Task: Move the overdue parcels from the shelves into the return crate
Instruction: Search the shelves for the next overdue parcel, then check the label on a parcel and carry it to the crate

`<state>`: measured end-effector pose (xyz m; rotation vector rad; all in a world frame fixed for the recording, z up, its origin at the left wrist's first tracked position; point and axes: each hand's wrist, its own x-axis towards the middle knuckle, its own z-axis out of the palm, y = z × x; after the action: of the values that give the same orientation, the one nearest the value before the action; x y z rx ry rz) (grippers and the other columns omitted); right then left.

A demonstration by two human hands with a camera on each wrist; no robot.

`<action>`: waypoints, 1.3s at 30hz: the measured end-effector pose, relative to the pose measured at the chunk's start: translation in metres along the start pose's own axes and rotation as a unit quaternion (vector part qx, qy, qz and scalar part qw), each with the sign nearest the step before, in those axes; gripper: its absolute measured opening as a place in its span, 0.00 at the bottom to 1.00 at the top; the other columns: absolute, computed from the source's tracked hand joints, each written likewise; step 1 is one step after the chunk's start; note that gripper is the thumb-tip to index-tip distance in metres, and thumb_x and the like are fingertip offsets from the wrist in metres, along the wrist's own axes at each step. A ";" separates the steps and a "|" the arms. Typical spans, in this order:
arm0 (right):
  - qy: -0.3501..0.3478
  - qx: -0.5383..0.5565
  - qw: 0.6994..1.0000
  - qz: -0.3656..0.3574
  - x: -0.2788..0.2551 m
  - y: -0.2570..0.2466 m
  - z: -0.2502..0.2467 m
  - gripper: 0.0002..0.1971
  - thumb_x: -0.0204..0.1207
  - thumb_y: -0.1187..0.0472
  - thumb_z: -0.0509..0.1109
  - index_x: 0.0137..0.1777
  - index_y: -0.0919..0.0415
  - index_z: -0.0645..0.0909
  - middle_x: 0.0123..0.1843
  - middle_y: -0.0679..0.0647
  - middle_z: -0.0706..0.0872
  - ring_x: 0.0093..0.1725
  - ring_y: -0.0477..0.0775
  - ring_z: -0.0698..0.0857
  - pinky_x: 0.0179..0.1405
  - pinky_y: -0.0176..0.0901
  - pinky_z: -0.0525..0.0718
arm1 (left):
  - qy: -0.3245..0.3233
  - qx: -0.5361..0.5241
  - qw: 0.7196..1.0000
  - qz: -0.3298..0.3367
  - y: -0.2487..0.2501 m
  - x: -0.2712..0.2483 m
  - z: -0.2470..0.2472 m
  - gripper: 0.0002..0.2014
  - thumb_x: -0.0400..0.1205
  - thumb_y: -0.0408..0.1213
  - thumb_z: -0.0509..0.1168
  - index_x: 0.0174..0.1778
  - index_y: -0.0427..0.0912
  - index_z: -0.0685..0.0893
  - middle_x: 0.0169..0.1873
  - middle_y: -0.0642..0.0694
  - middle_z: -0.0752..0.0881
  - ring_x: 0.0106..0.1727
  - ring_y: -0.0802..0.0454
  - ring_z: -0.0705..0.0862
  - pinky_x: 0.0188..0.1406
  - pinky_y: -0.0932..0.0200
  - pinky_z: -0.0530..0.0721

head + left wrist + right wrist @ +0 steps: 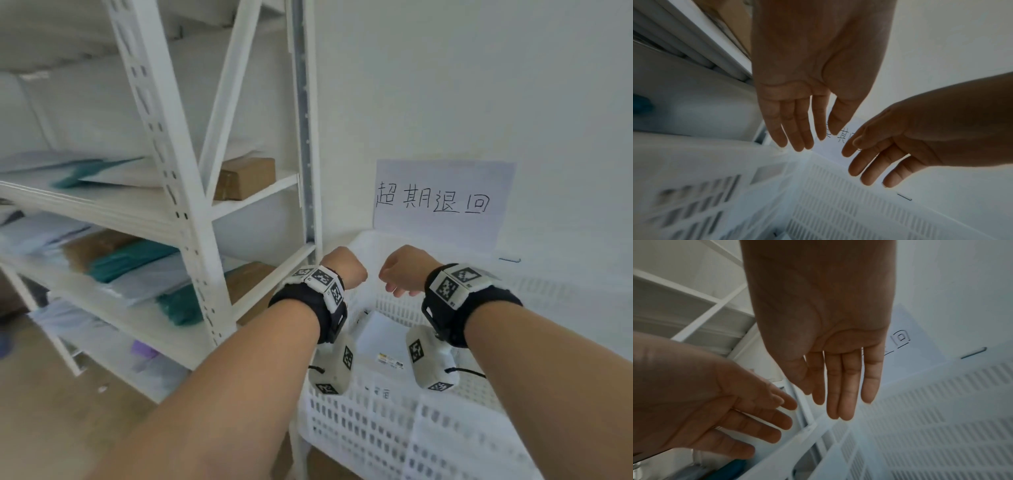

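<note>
Both forearms are reaching over the return crate (394,428); I am holding left hand (346,267) and right hand (404,274) empty, fingers relaxed. One white parcel (380,339) is lying inside; shelf parcels (137,263) are waiting leftward, needing two-handed lifting.

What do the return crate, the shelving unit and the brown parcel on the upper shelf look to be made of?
Return crate: white moulded plastic, judging by its slotted lattice walls and slight sheen.
Shelving unit: probably painted white metal; the uprights carry rows of punched slots.
Brown parcel: apparently corrugated cardboard, matte brown, boxy with sharp edges; the glossy band could be tape, but blur leaves that open.
</note>
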<state>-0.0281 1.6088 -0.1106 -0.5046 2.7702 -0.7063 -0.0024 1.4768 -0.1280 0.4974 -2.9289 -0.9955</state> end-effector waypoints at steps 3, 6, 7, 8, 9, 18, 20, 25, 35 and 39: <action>-0.007 -0.034 0.999 -0.007 -0.015 -0.038 0.028 0.13 0.82 0.64 0.61 0.58 0.67 0.85 0.50 0.56 0.92 0.49 0.51 0.91 0.54 0.48 0.89 | 0.002 -0.021 1.000 -0.009 -0.041 -0.023 -0.025 0.16 0.79 0.40 0.62 0.56 0.36 0.87 0.52 0.40 0.90 0.52 0.44 0.89 0.47 0.54 0.87; -0.016 -0.047 0.999 -0.023 -0.029 -0.077 0.056 0.12 0.82 0.64 0.63 0.59 0.67 0.85 0.52 0.58 0.92 0.45 0.52 0.90 0.44 0.45 0.89 | -0.018 -0.047 0.999 -0.010 -0.084 -0.047 -0.046 0.14 0.81 0.36 0.62 0.58 0.35 0.87 0.52 0.39 0.90 0.54 0.43 0.90 0.54 0.51 0.87; -0.016 -0.035 0.999 -0.028 -0.033 -0.090 0.066 0.12 0.82 0.64 0.64 0.60 0.67 0.85 0.52 0.59 0.91 0.42 0.53 0.89 0.37 0.43 0.87 | -0.021 -0.054 0.998 -0.012 -0.099 -0.055 -0.053 0.14 0.81 0.33 0.63 0.58 0.34 0.88 0.51 0.39 0.91 0.54 0.42 0.90 0.52 0.52 0.87; -0.015 -0.024 0.999 -0.031 -0.037 -0.101 0.076 0.13 0.81 0.65 0.64 0.60 0.68 0.85 0.52 0.61 0.91 0.40 0.54 0.87 0.32 0.40 0.84 | -0.022 -0.060 0.998 -0.011 -0.114 -0.062 -0.059 0.13 0.80 0.31 0.63 0.57 0.34 0.88 0.50 0.38 0.91 0.54 0.41 0.90 0.52 0.52 0.87; -0.016 -0.024 0.999 -0.035 -0.041 -0.113 0.086 0.13 0.81 0.65 0.65 0.60 0.68 0.85 0.52 0.62 0.91 0.39 0.54 0.86 0.30 0.39 0.82 | -0.023 -0.064 0.998 -0.012 -0.129 -0.070 -0.066 0.13 0.79 0.31 0.64 0.57 0.34 0.88 0.50 0.38 0.91 0.55 0.41 0.90 0.52 0.51 0.87; -0.050 -0.063 0.993 -0.081 -0.063 -0.225 0.176 0.12 0.81 0.65 0.64 0.59 0.69 0.85 0.52 0.63 0.91 0.40 0.54 0.86 0.33 0.39 0.84 | -0.001 -0.072 0.996 -0.057 -0.270 -0.121 -0.131 0.14 0.80 0.30 0.61 0.56 0.32 0.88 0.53 0.38 0.90 0.53 0.43 0.90 0.46 0.56 0.85; -0.054 -0.085 0.989 -0.106 -0.064 -0.253 0.194 0.12 0.81 0.66 0.62 0.56 0.70 0.84 0.50 0.61 0.91 0.44 0.56 0.90 0.44 0.48 0.89 | 0.016 -0.057 0.996 -0.069 -0.299 -0.125 -0.148 0.13 0.81 0.30 0.60 0.54 0.33 0.88 0.54 0.37 0.90 0.52 0.43 0.89 0.45 0.56 0.84; -0.043 -0.116 0.980 -0.156 -0.059 -0.318 0.221 0.11 0.78 0.65 0.61 0.45 0.67 0.85 0.49 0.63 0.90 0.46 0.59 0.88 0.51 0.49 0.88 | 0.063 -0.030 0.993 -0.094 -0.360 -0.131 -0.192 0.15 0.80 0.30 0.60 0.57 0.30 0.88 0.55 0.35 0.89 0.56 0.38 0.88 0.55 0.48 0.86; 0.039 -0.097 0.962 -0.251 -0.004 -0.437 0.235 0.12 0.76 0.59 0.62 0.49 0.62 0.87 0.50 0.57 0.91 0.51 0.59 0.89 0.56 0.52 0.87 | 0.152 -0.010 0.983 -0.103 -0.426 -0.102 -0.291 0.14 0.80 0.31 0.61 0.55 0.30 0.88 0.51 0.34 0.89 0.55 0.38 0.88 0.52 0.52 0.85; 0.105 -0.075 0.947 -0.294 0.029 -0.491 0.222 0.10 0.76 0.57 0.64 0.49 0.54 0.87 0.53 0.54 0.89 0.54 0.59 0.86 0.55 0.49 0.85 | 0.196 0.004 0.976 -0.098 -0.443 -0.071 -0.339 0.13 0.79 0.33 0.62 0.50 0.30 0.89 0.49 0.35 0.90 0.52 0.37 0.88 0.54 0.48 0.87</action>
<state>0.1460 1.1002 -0.0595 -1.4015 2.8871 -0.6955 0.2317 0.9659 -0.1142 0.8845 -2.5687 -0.7898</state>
